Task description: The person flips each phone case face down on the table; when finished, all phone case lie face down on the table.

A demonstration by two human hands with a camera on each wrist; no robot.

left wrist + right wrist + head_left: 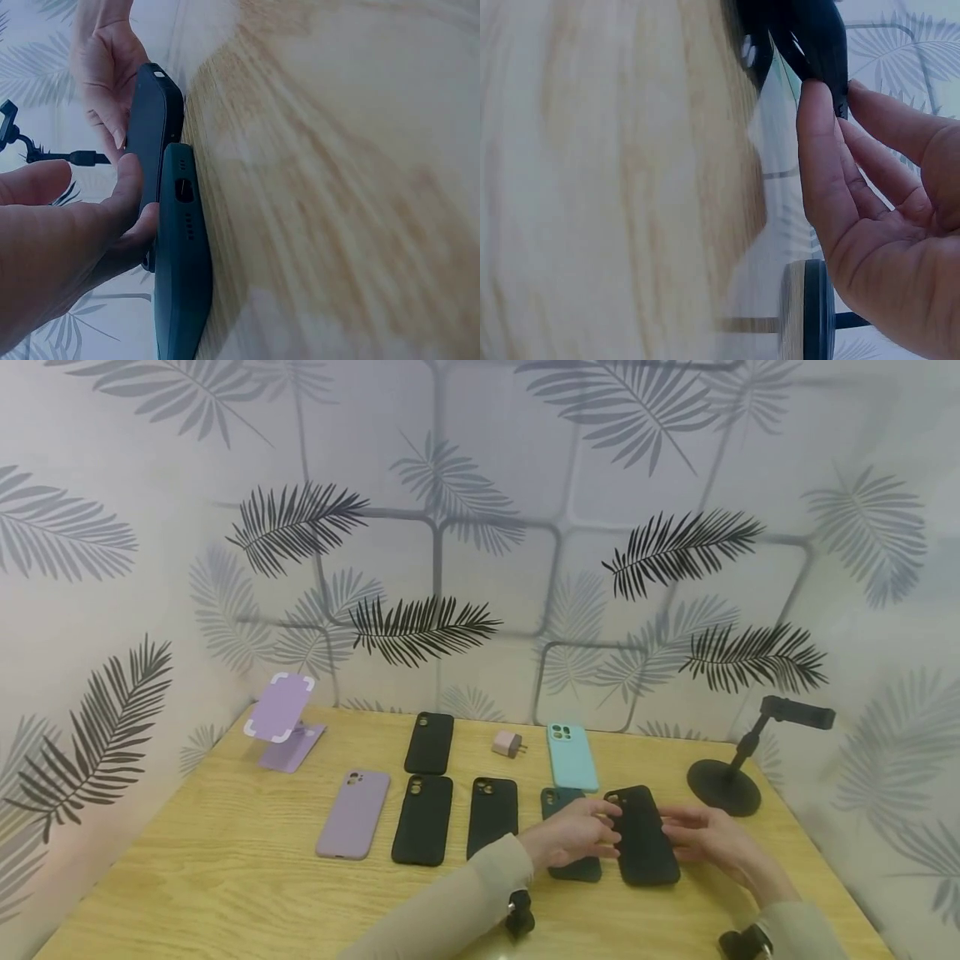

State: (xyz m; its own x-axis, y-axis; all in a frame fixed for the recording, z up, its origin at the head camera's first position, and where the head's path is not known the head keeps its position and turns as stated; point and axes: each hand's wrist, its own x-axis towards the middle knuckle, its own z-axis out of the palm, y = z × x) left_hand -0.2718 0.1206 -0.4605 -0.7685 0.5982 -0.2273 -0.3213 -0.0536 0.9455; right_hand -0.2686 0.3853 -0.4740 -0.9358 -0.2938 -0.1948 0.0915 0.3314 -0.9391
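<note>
A black phone case [647, 847] lies between the hands at the right of the table, back side up. My right hand [708, 839] pinches its right edge; in the right wrist view the thumb and a finger [817, 112] sit on either side of that edge. At the left edge, my left hand [573, 835] reaches in with loosely extended fingers, fingertips right at the case. Beneath the left hand lies a dark teal phone case [583, 870], partly hidden by it. In the left wrist view its bottom end shows a port cutout.
Left of the hands are several black phone cases [422, 822] and a lilac case [354, 817]. A mint case [572, 758], a charger plug [507, 743] and a lilac phone stand [288, 747] are farther back. A black stand [724, 787] rises at right.
</note>
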